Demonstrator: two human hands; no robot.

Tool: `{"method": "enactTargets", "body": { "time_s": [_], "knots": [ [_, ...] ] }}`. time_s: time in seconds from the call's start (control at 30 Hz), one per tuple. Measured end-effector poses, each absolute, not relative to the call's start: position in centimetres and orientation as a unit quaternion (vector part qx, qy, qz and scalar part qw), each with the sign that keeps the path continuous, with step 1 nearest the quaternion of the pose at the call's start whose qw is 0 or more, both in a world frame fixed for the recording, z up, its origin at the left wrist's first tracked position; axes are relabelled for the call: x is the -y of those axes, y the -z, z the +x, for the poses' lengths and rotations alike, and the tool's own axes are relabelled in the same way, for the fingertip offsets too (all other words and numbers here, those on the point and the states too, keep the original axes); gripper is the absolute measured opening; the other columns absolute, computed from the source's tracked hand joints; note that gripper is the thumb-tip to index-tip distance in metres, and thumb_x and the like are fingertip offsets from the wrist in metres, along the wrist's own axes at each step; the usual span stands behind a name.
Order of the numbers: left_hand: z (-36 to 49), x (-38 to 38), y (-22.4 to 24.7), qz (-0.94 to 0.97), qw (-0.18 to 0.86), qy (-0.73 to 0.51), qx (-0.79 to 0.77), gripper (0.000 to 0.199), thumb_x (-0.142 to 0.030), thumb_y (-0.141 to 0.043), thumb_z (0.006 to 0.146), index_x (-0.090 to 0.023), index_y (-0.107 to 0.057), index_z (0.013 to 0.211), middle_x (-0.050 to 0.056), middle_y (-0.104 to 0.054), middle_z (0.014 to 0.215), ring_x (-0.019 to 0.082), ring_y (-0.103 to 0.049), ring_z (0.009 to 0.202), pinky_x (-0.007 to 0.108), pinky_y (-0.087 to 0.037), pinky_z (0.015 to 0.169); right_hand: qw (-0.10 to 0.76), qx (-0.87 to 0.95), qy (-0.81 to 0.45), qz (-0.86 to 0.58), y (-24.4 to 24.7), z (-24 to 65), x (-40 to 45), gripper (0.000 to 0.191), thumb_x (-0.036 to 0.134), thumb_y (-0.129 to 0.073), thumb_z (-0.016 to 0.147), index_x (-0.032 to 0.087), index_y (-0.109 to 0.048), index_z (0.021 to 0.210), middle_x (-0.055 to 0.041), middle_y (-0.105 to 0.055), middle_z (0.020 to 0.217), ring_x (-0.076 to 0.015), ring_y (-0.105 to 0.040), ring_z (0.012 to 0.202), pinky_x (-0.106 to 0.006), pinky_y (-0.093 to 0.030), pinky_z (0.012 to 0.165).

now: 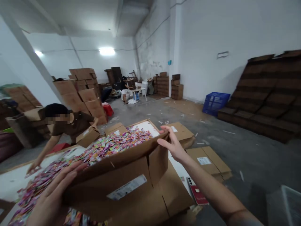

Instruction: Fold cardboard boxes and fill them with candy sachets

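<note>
A brown cardboard box [98,185], partly unfolded and with a white printed label, is held up in front of me. My left hand [53,194] grips its left end, the fingers lying along the upper edge. At the right end my right hand [172,144] pinches the top corner between thumb and fingers. Beneath and behind the box, a heap of small colourful packets [117,142] covers much of a white tabletop [177,168]. Another flattened carton [175,191] lies under the right part of the box.
Across the table a person [70,125] reaches toward the packets, a small carton beside them. Flat labelled cartons [208,161] and a red phone [198,193] lie at the right. Stacked boxes [80,91], a blue crate [215,103] and a distant person [124,89] stand beyond.
</note>
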State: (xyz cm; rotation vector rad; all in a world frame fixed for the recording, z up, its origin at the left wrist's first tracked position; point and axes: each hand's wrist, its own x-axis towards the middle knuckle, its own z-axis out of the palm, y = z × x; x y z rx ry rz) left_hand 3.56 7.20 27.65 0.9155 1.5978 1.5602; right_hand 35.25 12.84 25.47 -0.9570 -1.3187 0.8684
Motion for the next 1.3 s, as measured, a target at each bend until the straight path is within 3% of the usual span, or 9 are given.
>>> {"method": "enactTargets", "body": {
  "time_s": [0.17, 0.27, 0.47, 0.7, 0.8, 0.93, 1.0, 1.1, 1.3],
  "knots": [
    [5.0, -8.3, -27.7, 0.491, 0.317, -0.58, -0.568, 0.072, -0.064, -0.069, 0.058, -0.031, -0.063, 0.12, -0.001, -0.055, 0.139, 0.027, -0.041, 0.134, 0.04, -0.023, 0.115, 0.474, 0.675, -0.483, -0.295, -28.4, 34.3, -11.5, 0.068, 0.031, -0.06, 0.062, 0.021, -0.046, 0.128, -0.0062, -0.055, 0.126, -0.0269, -0.049, 0.12, -0.042, -0.034, 0.104],
    [6.1, -7.3, -28.3, 0.561, 0.276, -0.522, -0.581, 0.07, -0.063, -0.072, 0.05, -0.025, -0.072, 0.109, 0.005, -0.068, 0.121, 0.033, -0.05, 0.126, 0.045, -0.028, 0.112, 0.48, 0.65, -0.472, -0.352, -27.3, 34.5, -12.8, 0.075, 0.039, -0.058, 0.068, 0.022, -0.037, 0.138, -0.0088, -0.051, 0.134, -0.028, -0.046, 0.125, -0.046, -0.029, 0.109],
    [8.3, -5.4, -29.1, 0.742, 0.295, -0.308, -0.517, 0.032, -0.051, -0.068, 0.064, -0.03, -0.078, 0.085, 0.007, -0.072, 0.108, 0.035, -0.065, 0.104, 0.046, -0.048, 0.092, 0.464, 0.697, -0.223, -0.5, -22.6, 35.2, -15.5, 0.141, 0.05, -0.087, 0.043, 0.018, -0.004, 0.152, -0.0187, -0.012, 0.156, -0.0341, -0.017, 0.143, -0.05, -0.016, 0.116],
    [9.2, -10.4, -28.4, 0.655, 0.445, -0.345, -0.504, 0.057, -0.054, -0.062, 0.071, -0.019, -0.069, 0.115, 0.008, -0.075, 0.096, 0.026, -0.067, 0.088, 0.038, -0.05, 0.081, 0.499, 0.619, -0.457, -0.398, -22.2, 37.6, -15.3, 0.119, 0.071, -0.063, 0.07, 0.029, 0.013, 0.151, -0.0108, -0.025, 0.156, -0.0268, -0.027, 0.142, -0.049, -0.022, 0.115],
    [8.7, -11.2, -26.3, 0.634, 0.349, -0.418, -0.55, 0.075, -0.052, -0.065, 0.069, -0.016, -0.051, 0.134, 0.007, -0.073, 0.093, 0.025, -0.066, 0.091, 0.043, -0.045, 0.091, 0.501, 0.592, -0.519, -0.359, -22.0, 38.0, -13.3, 0.098, 0.084, -0.042, 0.072, 0.036, -0.012, 0.152, -0.0054, -0.031, 0.154, -0.0277, -0.028, 0.141, -0.05, -0.026, 0.113],
    [9.0, -11.1, -25.2, 0.7, 0.157, -0.391, -0.576, 0.067, -0.043, -0.06, 0.076, -0.015, -0.044, 0.135, 0.013, -0.068, 0.107, 0.027, -0.062, 0.104, 0.047, -0.043, 0.096, 0.451, 0.652, -0.397, -0.462, -21.7, 37.1, -11.4, 0.064, 0.069, -0.068, 0.067, 0.029, -0.068, 0.116, -0.0017, -0.023, 0.157, -0.0326, -0.01, 0.146, -0.048, -0.008, 0.119],
    [9.9, -12.0, -26.6, 0.749, 0.005, -0.328, -0.576, 0.067, -0.041, -0.063, 0.075, -0.018, -0.046, 0.135, 0.018, -0.055, 0.131, 0.035, -0.048, 0.124, 0.055, -0.034, 0.104, 0.457, 0.637, -0.395, -0.479, -21.7, 36.7, -11.2, 0.07, 0.061, -0.068, 0.072, 0.03, -0.054, 0.133, -0.002, -0.018, 0.158, -0.0285, -0.009, 0.146, -0.047, -0.007, 0.119],
    [11.9, -15.6, -30.2, 0.804, -0.132, -0.197, -0.545, 0.103, -0.057, -0.076, 0.054, -0.018, -0.041, 0.142, 0.02, -0.038, 0.148, 0.049, -0.016, 0.139, 0.072, -0.005, 0.106, 0.472, 0.629, -0.434, -0.441, -21.6, 36.7, -11.2, 0.103, 0.055, -0.066, 0.077, 0.031, 0.0, 0.153, -0.0026, -0.003, 0.16, -0.021, -0.006, 0.146, -0.044, -0.009, 0.119],
    [14.8, -18.6, -31.8, 0.884, 0.189, 0.057, -0.424, 0.123, -0.078, -0.063, 0.052, -0.019, -0.021, 0.15, 0.018, -0.033, 0.153, 0.04, -0.036, 0.134, 0.055, -0.027, 0.109, 0.501, 0.538, -0.482, -0.477, -20.4, 37.4, -10.8, 0.126, 0.06, -0.072, 0.068, 0.03, 0.019, 0.149, -0.0076, -0.003, 0.16, -0.0234, -0.008, 0.146, -0.046, -0.014, 0.117]
  ]
}}
